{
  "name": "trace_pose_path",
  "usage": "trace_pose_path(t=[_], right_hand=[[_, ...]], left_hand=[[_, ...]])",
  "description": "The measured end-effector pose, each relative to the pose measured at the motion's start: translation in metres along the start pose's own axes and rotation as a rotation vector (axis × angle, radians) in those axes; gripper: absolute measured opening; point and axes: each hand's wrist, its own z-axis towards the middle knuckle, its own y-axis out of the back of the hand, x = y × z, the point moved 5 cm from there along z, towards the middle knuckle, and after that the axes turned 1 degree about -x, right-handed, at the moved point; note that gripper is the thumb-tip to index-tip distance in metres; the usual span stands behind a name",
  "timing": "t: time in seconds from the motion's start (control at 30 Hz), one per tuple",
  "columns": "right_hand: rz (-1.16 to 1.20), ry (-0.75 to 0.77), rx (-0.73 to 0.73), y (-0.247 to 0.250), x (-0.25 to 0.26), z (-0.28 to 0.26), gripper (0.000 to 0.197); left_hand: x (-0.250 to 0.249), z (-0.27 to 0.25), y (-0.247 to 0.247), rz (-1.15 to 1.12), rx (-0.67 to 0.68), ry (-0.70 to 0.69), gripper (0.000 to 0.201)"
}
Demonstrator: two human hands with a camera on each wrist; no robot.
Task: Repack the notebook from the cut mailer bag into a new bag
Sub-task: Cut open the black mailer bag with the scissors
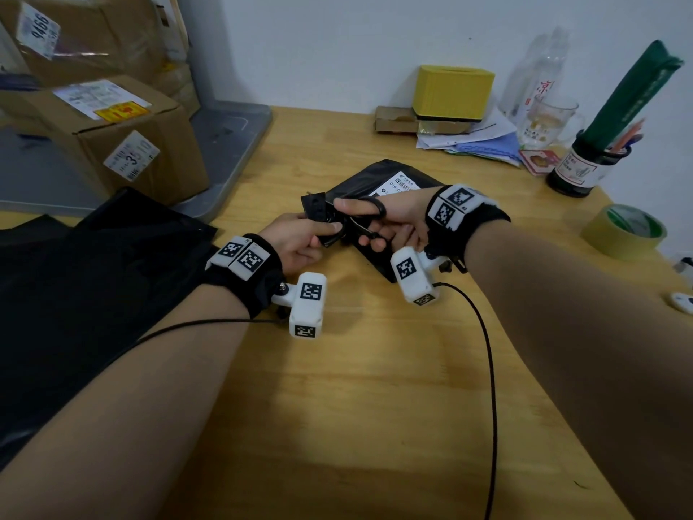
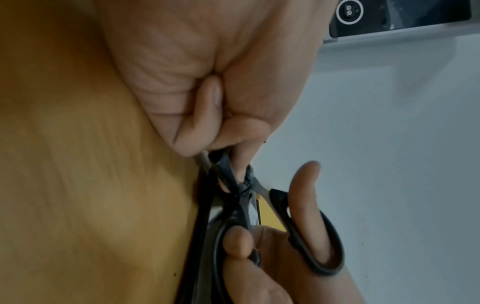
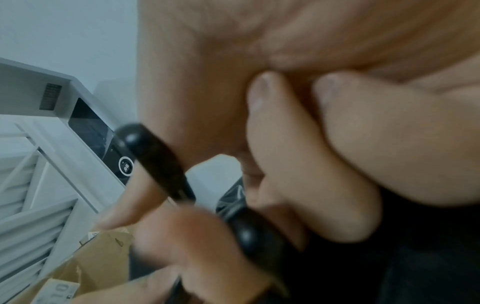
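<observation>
A black mailer bag (image 1: 382, 183) with a white label lies on the wooden table (image 1: 375, 369); whatever it contains is hidden. My left hand (image 1: 330, 232) pinches the bag's near edge (image 2: 228, 172), and a cut flap (image 1: 314, 206) sticks up beside it. My right hand (image 1: 356, 223) grips black scissors (image 1: 369, 212), thumb and fingers through the handle loops (image 2: 319, 242). The blades meet the crumpled bag edge right at my left fingertips (image 2: 241, 164). The right wrist view shows the scissor handle (image 3: 155, 160) up close and blurred. Flat black bags (image 1: 112, 264) lie at the left.
Cardboard boxes (image 1: 112, 137) sit on a grey platform (image 1: 232, 133) at back left. Along the wall stand a yellow box (image 1: 453, 91), a glass mug (image 1: 547, 122), a clear bottle (image 1: 540, 69) and a pencil jar (image 1: 585, 167). A tape roll (image 1: 622, 230) lies right; a black cable (image 1: 487, 350) crosses the table.
</observation>
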Motion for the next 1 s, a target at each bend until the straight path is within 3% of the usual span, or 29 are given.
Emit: trace_pose_path(t=[0.13, 0.3, 0.47, 0.63, 0.83, 1.0], right_hand=[[0.052, 0.005, 0.021, 0.002, -0.005, 0.005, 0.062], [0.054, 0.032, 0.029, -0.001, 0.000, 0.003, 0.070], [0.046, 0.066, -0.077, 0.000, 0.003, 0.009, 0.061], [0.133, 0.092, 0.001, 0.001, 0.001, 0.009, 0.070], [0.074, 0.220, -0.180, 0.002, 0.000, -0.001, 0.058], [0.256, 0.367, -0.413, 0.004, -0.008, -0.020, 0.049]], left_hand=[[0.000, -0.002, 0.001, -0.008, -0.004, -0.012, 0.017], [0.000, -0.006, 0.001, 0.010, 0.028, 0.008, 0.016], [0.003, -0.008, -0.001, 0.060, 0.044, 0.011, 0.016], [0.004, -0.006, 0.002, 0.006, -0.021, -0.035, 0.020], [0.007, -0.004, 0.005, -0.046, -0.096, -0.067, 0.020], [0.009, -0.013, 0.007, -0.070, -0.220, -0.123, 0.016]])
